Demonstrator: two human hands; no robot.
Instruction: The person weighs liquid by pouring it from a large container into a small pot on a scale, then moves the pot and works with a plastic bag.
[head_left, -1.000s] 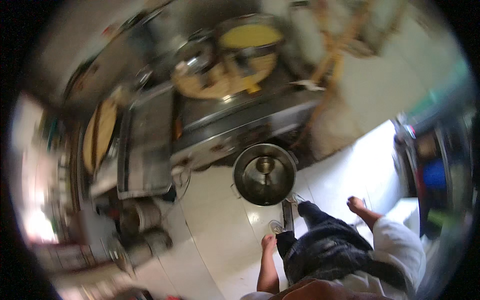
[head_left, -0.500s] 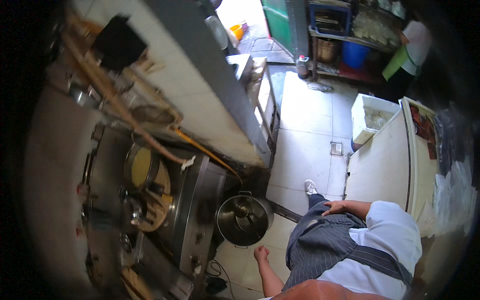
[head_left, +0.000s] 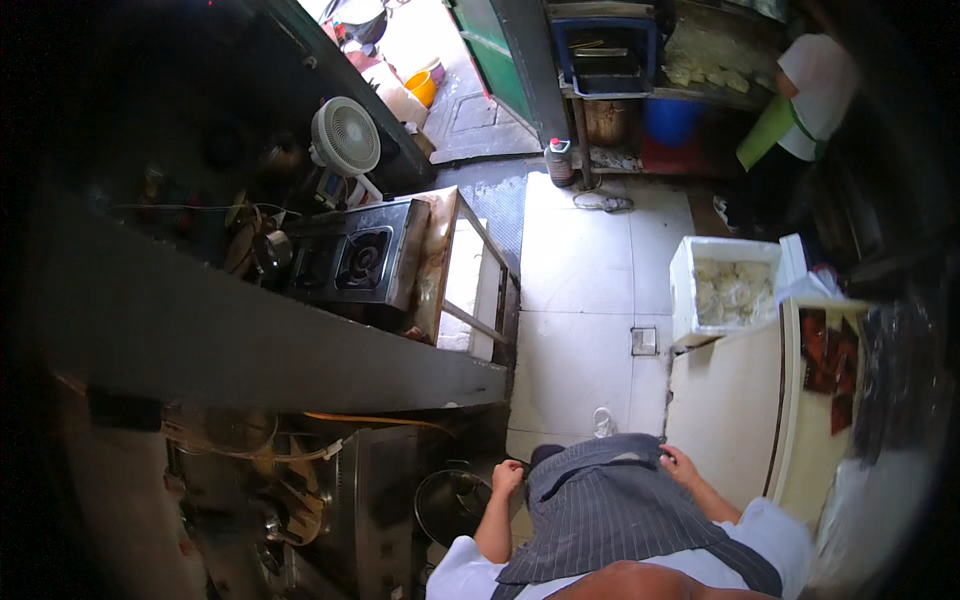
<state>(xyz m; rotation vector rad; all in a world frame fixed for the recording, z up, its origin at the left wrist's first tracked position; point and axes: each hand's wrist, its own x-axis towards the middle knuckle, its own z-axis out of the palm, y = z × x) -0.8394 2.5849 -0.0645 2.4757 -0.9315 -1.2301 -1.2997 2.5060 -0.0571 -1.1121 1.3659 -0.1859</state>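
Observation:
My left hand (head_left: 508,477) hangs at my side, its fingers curled in with nothing visible in them. It is beside a large metal pot (head_left: 452,505) standing low on the floor to the left. On the other side, my right hand (head_left: 680,466) is by the edge of my dark striped apron (head_left: 620,500), its fingers loosely apart and holding nothing. Whether those fingertips touch the cloth I cannot tell. One white shoe (head_left: 602,422) shows on the tiles in front of the apron.
A gas stove (head_left: 365,258) on a stand and a fan (head_left: 346,136) are ahead left. On the right, a white foam box (head_left: 683,290) adjoins a pale chest (head_left: 725,410). Another person (head_left: 815,95) stands far right by shelves. A bottle (head_left: 559,163) stands near the doorway.
My view has turned left and moved forward along the aisle, bringing the gas stove and fan into sight. My right hand has come off the apron's front to its side.

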